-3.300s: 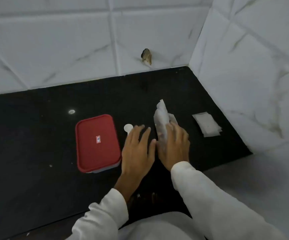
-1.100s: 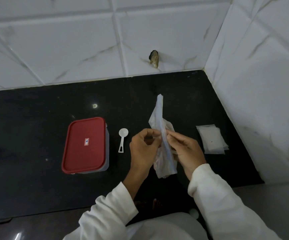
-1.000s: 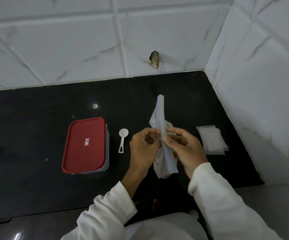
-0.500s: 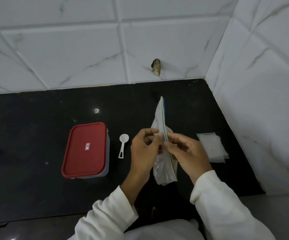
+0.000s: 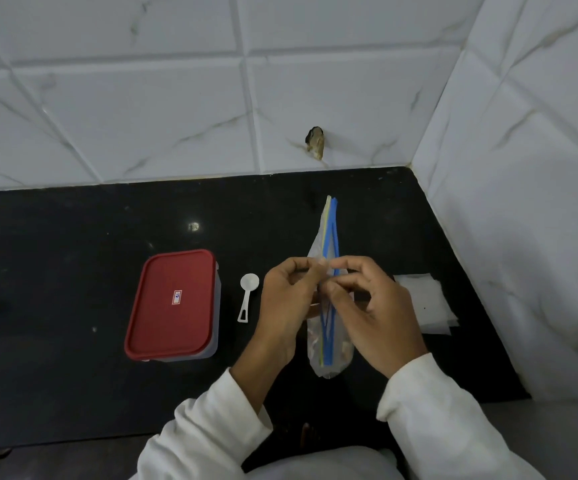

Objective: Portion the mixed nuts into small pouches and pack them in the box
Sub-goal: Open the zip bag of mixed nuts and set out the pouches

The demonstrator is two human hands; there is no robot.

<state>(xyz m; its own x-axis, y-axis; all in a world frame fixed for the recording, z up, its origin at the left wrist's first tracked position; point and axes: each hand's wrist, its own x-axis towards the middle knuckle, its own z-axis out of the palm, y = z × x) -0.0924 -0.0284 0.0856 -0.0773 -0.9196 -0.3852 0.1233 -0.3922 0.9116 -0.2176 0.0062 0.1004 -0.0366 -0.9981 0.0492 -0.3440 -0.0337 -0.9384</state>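
Note:
A clear zip bag of mixed nuts (image 5: 329,344) stands upright on the black counter (image 5: 73,271), its blue and yellow zip strip facing up. My left hand (image 5: 286,299) and my right hand (image 5: 374,306) pinch the two sides of the zip strip near its middle. The strip looks slightly parted below my fingers. A box with a red lid (image 5: 173,303) sits shut to the left. Between the box and my left hand lies a small white scoop (image 5: 247,296). A flat stack of small clear pouches (image 5: 426,304) lies to the right, partly hidden by my right hand.
White marble tiles form the back wall (image 5: 176,98) and the right wall (image 5: 523,168), meeting at a corner. A small brown chipped spot (image 5: 315,142) marks the back wall. The counter's front edge runs along the bottom left.
I lifted the nut bag upright from the counter and took its zip strip between both hands. Since half a second ago my fingertips have closed tighter on the strip.

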